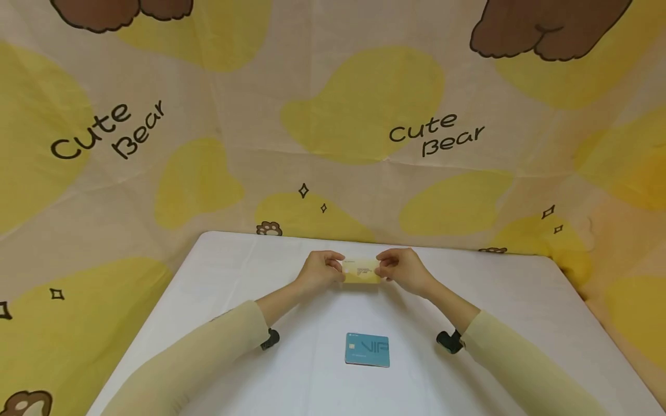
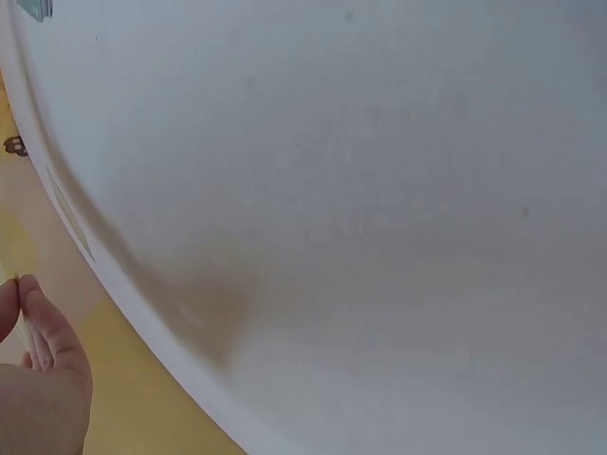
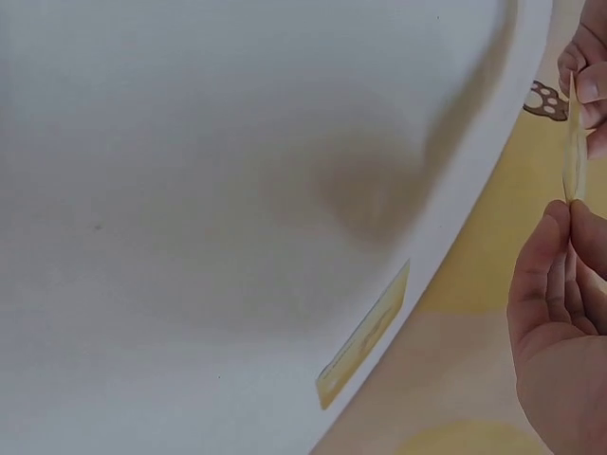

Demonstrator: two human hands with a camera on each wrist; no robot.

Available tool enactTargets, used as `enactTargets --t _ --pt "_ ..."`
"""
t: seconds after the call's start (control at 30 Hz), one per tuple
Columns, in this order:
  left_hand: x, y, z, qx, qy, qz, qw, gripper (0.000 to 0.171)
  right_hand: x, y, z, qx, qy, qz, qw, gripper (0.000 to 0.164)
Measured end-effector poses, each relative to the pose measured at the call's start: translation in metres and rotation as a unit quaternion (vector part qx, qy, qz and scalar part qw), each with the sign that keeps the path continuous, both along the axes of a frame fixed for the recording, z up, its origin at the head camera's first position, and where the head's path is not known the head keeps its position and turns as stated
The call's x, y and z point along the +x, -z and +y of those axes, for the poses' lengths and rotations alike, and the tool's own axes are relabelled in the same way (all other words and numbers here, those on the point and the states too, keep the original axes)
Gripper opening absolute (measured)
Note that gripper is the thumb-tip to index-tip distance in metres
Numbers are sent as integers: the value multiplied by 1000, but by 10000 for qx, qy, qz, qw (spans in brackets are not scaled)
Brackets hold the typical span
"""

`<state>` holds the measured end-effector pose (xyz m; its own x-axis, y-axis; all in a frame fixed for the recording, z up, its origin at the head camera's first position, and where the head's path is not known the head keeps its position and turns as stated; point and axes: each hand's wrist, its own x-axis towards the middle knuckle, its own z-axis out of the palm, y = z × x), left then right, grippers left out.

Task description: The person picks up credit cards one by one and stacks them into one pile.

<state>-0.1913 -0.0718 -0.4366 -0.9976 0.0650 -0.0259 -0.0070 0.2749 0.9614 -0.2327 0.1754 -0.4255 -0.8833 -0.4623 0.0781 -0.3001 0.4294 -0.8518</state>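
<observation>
In the head view, a yellow card (image 1: 361,271) is held up between both hands over the far part of the table. My left hand (image 1: 321,270) pinches its left end, and my right hand (image 1: 406,271) pinches its right end. The right wrist view shows the held card (image 3: 574,152) nearly edge-on, with the right hand (image 3: 560,313) below it. Another yellow card (image 3: 365,336) lies flat on the white surface near the edge there. Closer to me lies a blue card (image 1: 367,349) with a chip and large "VIP" letters.
The white table (image 1: 239,323) has rounded far corners. Behind it hangs a cream and yellow cloth (image 1: 333,110) with "Cute Bear" lettering. A small black device (image 1: 270,340) sits by the left sleeve, and another black device (image 1: 450,342) by the right sleeve.
</observation>
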Motion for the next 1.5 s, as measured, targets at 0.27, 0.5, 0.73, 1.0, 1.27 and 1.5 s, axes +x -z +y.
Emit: enactTargets --t 0.27,0.5,0.73,1.0,1.27,1.5 --pt "13 0 2 63 82 -11 9999 44 12 2 7 -76 -117 41 9999 30" --pt "22 0 4 141 193 -45 9997 44 25 -1 11 -126 -162 -6 9998 28" --pt "31 2 6 69 385 17 9992 43 36 1 17 -3 -130 -138 9998 28" --pt "42 2 8 50 531 -21 9986 41 48 3 24 -19 -161 -228 9996 29" --pt "54 1 11 143 716 -137 9972 41 60 6 30 -144 -192 -346 9991 30" --pt "61 1 15 133 781 -127 9968 42 69 8 34 -316 -225 -558 9977 32"
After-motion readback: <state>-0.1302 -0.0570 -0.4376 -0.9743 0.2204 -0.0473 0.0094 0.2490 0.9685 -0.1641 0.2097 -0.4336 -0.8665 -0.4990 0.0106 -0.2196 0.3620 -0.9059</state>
